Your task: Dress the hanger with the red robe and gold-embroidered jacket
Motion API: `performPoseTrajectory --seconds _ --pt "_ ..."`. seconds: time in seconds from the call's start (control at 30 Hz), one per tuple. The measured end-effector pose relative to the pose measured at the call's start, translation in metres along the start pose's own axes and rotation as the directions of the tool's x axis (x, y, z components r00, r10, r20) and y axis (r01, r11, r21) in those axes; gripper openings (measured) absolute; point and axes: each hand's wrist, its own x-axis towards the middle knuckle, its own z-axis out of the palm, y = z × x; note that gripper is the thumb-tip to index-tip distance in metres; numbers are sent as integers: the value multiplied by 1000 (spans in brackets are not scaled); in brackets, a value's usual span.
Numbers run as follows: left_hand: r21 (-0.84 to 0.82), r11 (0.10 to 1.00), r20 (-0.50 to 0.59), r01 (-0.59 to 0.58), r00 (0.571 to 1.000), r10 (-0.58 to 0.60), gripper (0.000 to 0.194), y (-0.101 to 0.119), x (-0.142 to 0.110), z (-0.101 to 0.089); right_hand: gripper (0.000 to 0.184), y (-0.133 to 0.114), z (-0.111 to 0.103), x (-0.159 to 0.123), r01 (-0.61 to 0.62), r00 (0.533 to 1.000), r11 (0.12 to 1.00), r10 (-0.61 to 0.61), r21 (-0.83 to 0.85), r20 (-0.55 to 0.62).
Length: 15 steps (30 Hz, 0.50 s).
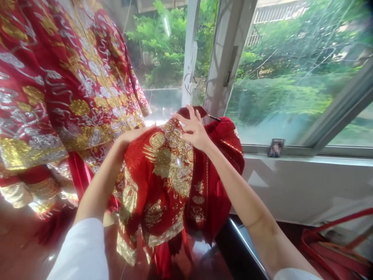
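A red jacket (166,167) with gold and silver embroidery hangs in front of me, its front facing me. My left hand (138,133) is at the jacket's left shoulder, holding the cloth; most of its fingers are hidden by the fabric. At the neckline, just below the hanger hook (189,83), my right hand (196,130) grips the collar edge with some fingers raised. Behind the jacket, on the right, a darker red garment (224,155) with gold trim hangs on the dark hanger.
To the left hangs a larger red embroidered garment (87,85), close to my left arm. Behind are the window frame (224,66) and sill (314,160), with a small blurred picture (276,148) on it. A black glossy object (239,249) and red straps (344,217) lie low right.
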Motion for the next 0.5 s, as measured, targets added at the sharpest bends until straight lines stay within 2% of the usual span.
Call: performPoseTrajectory --seconds 0.07,0.1,0.17,0.23,0.3,0.33,0.43,0.5 --pt "-7 994 122 105 987 -103 75 22 -10 2 26 -1 5 0 13 1000 1000 -13 -15 -14" --pt "37 991 140 130 981 -133 70 32 -12 5 27 -3 7 0 19 999 1000 -20 -24 -26" --pt "197 970 73 141 985 -158 46 50 -10 10 28 -5 8 0 33 998 999 -35 -38 -47" --pt "320 935 11 152 986 -164 24 57 -4 15 28 -5 1 -2 68 997 997 -68 -21 -33" --pt "349 925 -28 148 989 -147 18 55 1 18 25 2 -14 -6 97 995 994 -95 41 -38" --pt "318 938 -35 139 990 -135 20 51 2 19 25 9 -24 -8 88 993 994 -83 70 -79" --pt "158 975 -28 157 988 -155 26 38 -1 18 26 36 -52 -13 -73 961 993 96 94 -258" --pt "48 974 -27 221 975 -220 25 35 -2 17 28 53 -61 -14 -236 940 971 240 45 -242"
